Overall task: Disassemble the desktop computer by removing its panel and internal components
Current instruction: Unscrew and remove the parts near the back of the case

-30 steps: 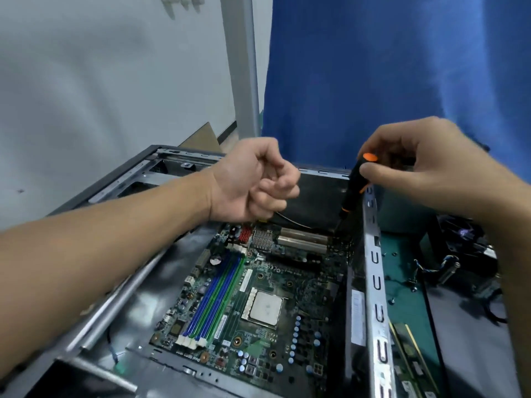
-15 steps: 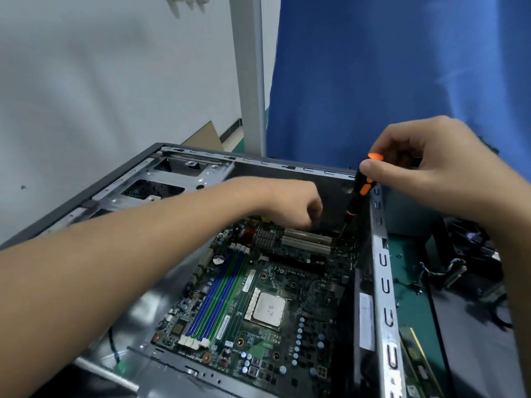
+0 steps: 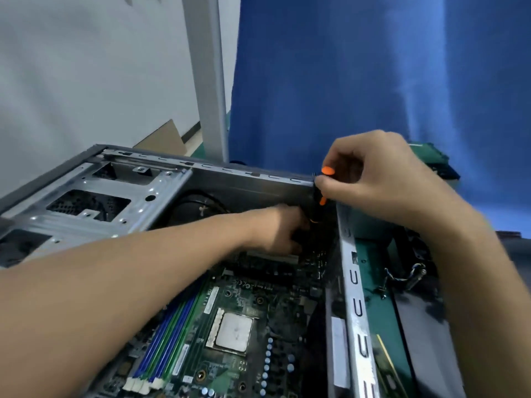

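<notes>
One screwdriver point(image 3: 317, 196) gripped by right hand point(image 3: 382, 182), left hand point(image 3: 275, 228) at its shaft, grip unclear

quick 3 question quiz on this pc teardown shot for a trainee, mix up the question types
1. True or false: the right hand grips the screwdriver by its handle.
2. Where does the left hand reach? A) the far end of the motherboard, by the screwdriver's shaft; B) the processor; C) the blue memory slots.
3. Fill in: the cap on the screwdriver's handle is ____ in colour.

Key: 1 true; 2 A; 3 orange.
</notes>
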